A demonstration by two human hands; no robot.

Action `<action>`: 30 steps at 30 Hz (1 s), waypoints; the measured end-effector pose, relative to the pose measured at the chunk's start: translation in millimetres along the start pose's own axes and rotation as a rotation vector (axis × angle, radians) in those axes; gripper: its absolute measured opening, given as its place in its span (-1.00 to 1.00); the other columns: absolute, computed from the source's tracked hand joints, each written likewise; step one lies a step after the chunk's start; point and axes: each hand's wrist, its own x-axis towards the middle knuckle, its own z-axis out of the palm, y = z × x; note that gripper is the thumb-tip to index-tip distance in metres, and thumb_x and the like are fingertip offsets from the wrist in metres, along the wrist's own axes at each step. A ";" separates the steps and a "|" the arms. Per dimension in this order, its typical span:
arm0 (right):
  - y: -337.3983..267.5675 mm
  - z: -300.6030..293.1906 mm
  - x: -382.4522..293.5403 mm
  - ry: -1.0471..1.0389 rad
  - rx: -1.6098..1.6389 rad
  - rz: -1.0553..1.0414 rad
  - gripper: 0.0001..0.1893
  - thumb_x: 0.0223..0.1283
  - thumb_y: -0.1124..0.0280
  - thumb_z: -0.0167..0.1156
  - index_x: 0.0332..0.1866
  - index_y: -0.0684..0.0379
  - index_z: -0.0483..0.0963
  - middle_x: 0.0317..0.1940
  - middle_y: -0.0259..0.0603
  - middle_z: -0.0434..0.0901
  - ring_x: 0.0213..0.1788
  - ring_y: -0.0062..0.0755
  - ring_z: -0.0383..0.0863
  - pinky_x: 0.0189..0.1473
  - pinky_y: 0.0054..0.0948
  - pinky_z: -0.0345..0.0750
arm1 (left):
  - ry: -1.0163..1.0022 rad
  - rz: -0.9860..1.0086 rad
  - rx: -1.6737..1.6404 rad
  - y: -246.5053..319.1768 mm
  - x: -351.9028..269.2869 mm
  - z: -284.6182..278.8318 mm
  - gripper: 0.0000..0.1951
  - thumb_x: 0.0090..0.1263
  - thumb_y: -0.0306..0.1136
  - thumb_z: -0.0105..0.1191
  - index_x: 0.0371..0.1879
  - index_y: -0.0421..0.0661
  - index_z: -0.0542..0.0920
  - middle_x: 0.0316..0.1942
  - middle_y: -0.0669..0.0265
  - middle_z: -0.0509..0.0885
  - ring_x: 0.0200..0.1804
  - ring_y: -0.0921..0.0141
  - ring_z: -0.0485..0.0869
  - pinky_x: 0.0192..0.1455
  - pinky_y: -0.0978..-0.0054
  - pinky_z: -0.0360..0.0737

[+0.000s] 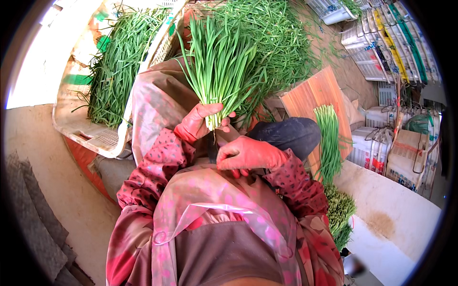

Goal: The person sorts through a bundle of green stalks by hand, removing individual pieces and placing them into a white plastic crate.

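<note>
My left hand (pixel 202 121), in a red rubber glove with some bare fingertips showing, grips a bunch of green garlic chives (pixel 223 68) by its pale lower ends, leaves fanned upward. Just below and to the right, my right hand (pixel 247 154), also in a red glove, has its fingers curled inward; whether something thin is between them is hidden. A thin brown strand hangs from the bunch's base towards it. On a wooden board (pixel 300 94) at the right lies a neat bundle of chives (pixel 328 143), pale ends together at the top.
A white plastic crate (pixel 107 152) at the left holds loose chives (pixel 121 71). A large heap of chives (pixel 279 39) covers the ground ahead. More bundled chives (pixel 340 211) stand beside my right arm. Stacked white crates (pixel 368 53) and packed crates (pixel 406 153) line the right side.
</note>
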 end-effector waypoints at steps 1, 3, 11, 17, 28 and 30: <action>-2.2 -0.7 -4.0 -0.005 0.028 -0.002 -0.81 0.28 0.30 0.19 -0.29 0.23 0.53 -0.47 -0.33 0.62 -0.57 -0.64 0.53 -0.55 -0.64 0.46 | -0.051 -0.050 0.008 2.4 0.9 -0.2 -0.62 0.38 -0.25 0.12 0.08 -0.23 0.52 -0.07 0.05 0.66 -0.21 0.34 0.67 -0.01 0.20 0.66; -1.8 -9.8 4.7 0.420 0.183 -0.201 -0.75 0.28 0.25 0.21 -0.26 0.27 0.52 -0.47 -0.31 0.62 -0.57 -0.65 0.53 -0.55 -0.66 0.46 | -0.003 0.010 0.093 0.2 0.2 8.6 -0.62 0.36 -0.24 0.14 0.04 -0.22 0.53 -0.13 0.08 0.67 -0.28 0.38 0.66 -0.11 0.27 0.70; 0.6 -39.4 62.9 0.973 -0.349 -0.016 -0.80 0.19 0.32 0.25 -0.34 0.26 0.53 -0.55 -0.25 0.63 -0.59 -0.56 0.60 -0.59 -0.48 0.47 | 0.092 0.002 0.285 -5.5 3.1 16.1 -0.67 0.31 -0.29 0.18 -0.03 -0.20 0.52 -0.30 0.25 0.64 -0.34 0.40 0.67 -0.28 0.38 0.73; 16.2 -32.7 57.1 0.854 0.342 -0.315 -0.86 0.25 0.42 0.15 -0.31 0.30 0.47 -0.53 -0.28 0.55 -0.66 -0.57 0.50 -0.62 -0.51 0.46 | 0.067 -0.001 0.171 -6.3 1.4 20.0 -0.66 0.38 -0.20 0.13 -0.04 -0.21 0.53 -0.29 0.23 0.66 -0.36 0.37 0.67 -0.22 0.32 0.72; 10.3 -18.2 32.3 0.858 0.179 -0.269 -0.82 0.28 0.36 0.19 -0.14 0.24 0.54 -0.43 -0.29 0.62 -0.44 -0.59 0.63 -0.46 -0.59 0.53 | 0.002 -0.006 0.060 -7.5 1.2 -2.8 -0.60 0.38 -0.17 0.12 0.05 -0.19 0.53 -0.20 0.15 0.68 -0.26 0.32 0.67 -0.13 0.26 0.71; 23.6 -27.1 43.2 1.057 -0.295 -0.305 -0.81 0.25 0.31 0.19 -0.10 0.12 0.52 -0.46 -0.21 0.65 -0.48 -0.36 0.68 -0.45 -0.37 0.56 | -0.015 0.029 0.060 -5.5 1.0 4.3 -0.61 0.38 -0.19 0.13 0.06 -0.19 0.53 -0.21 0.15 0.67 -0.28 0.33 0.67 -0.13 0.26 0.71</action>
